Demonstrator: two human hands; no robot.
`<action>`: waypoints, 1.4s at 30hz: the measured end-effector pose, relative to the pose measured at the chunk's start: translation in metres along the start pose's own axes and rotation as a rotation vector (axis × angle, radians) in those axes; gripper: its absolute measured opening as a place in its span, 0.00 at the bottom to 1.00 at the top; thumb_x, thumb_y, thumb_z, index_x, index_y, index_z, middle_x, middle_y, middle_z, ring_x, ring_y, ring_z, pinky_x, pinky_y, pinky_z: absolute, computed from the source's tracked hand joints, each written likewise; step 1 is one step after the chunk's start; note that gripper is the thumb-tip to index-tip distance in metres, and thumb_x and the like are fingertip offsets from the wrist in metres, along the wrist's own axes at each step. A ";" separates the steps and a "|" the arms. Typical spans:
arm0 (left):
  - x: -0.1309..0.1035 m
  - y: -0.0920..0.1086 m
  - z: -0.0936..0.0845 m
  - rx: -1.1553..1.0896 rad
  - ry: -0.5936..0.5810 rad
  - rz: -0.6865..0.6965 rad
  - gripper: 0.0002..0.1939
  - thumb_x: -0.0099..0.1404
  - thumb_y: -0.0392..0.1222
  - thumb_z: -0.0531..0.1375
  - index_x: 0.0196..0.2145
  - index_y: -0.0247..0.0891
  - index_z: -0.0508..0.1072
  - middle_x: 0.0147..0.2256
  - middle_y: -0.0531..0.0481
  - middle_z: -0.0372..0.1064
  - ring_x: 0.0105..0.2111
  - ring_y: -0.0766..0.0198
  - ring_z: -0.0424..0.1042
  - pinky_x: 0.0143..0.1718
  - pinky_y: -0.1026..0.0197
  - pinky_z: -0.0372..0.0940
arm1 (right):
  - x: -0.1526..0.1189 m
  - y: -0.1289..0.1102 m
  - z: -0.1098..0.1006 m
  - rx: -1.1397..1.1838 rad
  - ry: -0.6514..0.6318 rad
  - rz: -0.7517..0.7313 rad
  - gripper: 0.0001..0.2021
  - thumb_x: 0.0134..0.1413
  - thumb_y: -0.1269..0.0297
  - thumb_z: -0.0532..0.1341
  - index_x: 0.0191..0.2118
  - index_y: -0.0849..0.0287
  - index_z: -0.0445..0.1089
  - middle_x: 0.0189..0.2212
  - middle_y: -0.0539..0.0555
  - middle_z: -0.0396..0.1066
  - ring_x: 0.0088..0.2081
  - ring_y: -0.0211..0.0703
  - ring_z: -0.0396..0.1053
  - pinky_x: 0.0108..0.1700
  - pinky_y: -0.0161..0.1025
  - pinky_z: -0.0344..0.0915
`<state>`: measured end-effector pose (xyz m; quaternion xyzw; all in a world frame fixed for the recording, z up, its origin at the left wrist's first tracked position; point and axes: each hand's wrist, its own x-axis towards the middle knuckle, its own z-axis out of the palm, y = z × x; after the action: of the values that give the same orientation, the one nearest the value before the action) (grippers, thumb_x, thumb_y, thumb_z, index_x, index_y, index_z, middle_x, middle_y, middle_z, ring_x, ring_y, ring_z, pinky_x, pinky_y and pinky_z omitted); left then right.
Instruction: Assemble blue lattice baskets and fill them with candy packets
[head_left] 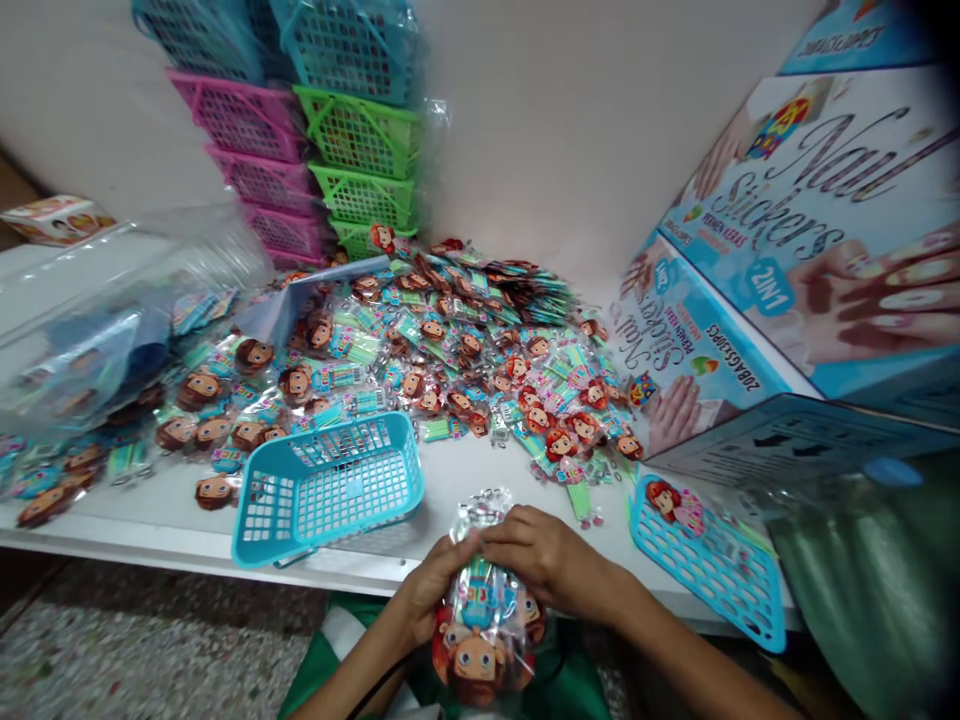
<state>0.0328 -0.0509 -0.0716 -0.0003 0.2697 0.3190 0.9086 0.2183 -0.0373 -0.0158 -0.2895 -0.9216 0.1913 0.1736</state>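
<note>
1. Packets (pixel 476 625) with cartoon faces hang bunched over your lap, at the counter's (pixel 454 470) near edge.
2. Your left hand (pixel 426 592) has its fingers (pixel 465 546) closed around their left side.
3. Your right hand (pixel 551 562) pinches their upper end, fingers curled.
4. Your blue basket (pixel 354 488) sits nearby.

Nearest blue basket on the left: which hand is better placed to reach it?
Probably the left hand: it is nearer the basket, though both hands hold packets; the right hand sits farther off.

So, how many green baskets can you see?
3: a top green basket, a middle green basket below it, and a lowest green basket, partly covered, stacked beside the pink baskets. More might be hidden.
</note>
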 end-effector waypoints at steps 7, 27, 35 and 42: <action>-0.003 0.004 -0.002 0.206 0.149 0.078 0.12 0.56 0.41 0.65 0.35 0.28 0.73 0.28 0.39 0.76 0.26 0.55 0.76 0.34 0.55 0.70 | 0.046 0.092 -0.006 -0.127 0.278 0.703 0.15 0.56 0.70 0.56 0.50 0.57 0.70 0.50 0.60 0.69 0.53 0.52 0.63 0.57 0.51 0.55; 0.006 0.012 0.016 0.046 0.031 0.160 0.23 0.59 0.50 0.63 0.48 0.32 0.70 0.37 0.39 0.77 0.37 0.51 0.77 0.43 0.52 0.69 | 0.032 0.020 0.006 0.643 0.327 0.795 0.16 0.54 0.52 0.61 0.41 0.59 0.71 0.22 0.48 0.67 0.24 0.37 0.65 0.27 0.34 0.62; 0.001 0.014 0.007 0.129 0.170 0.143 0.19 0.53 0.32 0.65 0.43 0.29 0.71 0.34 0.39 0.77 0.30 0.53 0.77 0.39 0.53 0.70 | 0.069 0.088 -0.006 -0.327 -0.038 0.331 0.19 0.59 0.74 0.53 0.54 0.53 0.68 0.59 0.58 0.60 0.57 0.53 0.58 0.56 0.53 0.55; -0.004 0.019 0.004 -0.014 0.146 0.102 0.17 0.54 0.31 0.63 0.43 0.28 0.71 0.33 0.38 0.77 0.31 0.52 0.78 0.43 0.50 0.68 | 0.089 0.124 -0.063 -0.502 -0.044 0.156 0.07 0.58 0.70 0.57 0.36 0.56 0.73 0.54 0.56 0.67 0.60 0.54 0.54 0.60 0.55 0.47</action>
<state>0.0212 -0.0368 -0.0628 -0.0159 0.3327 0.3659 0.8690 0.2350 0.1264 0.0012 -0.3896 -0.9187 -0.0241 0.0609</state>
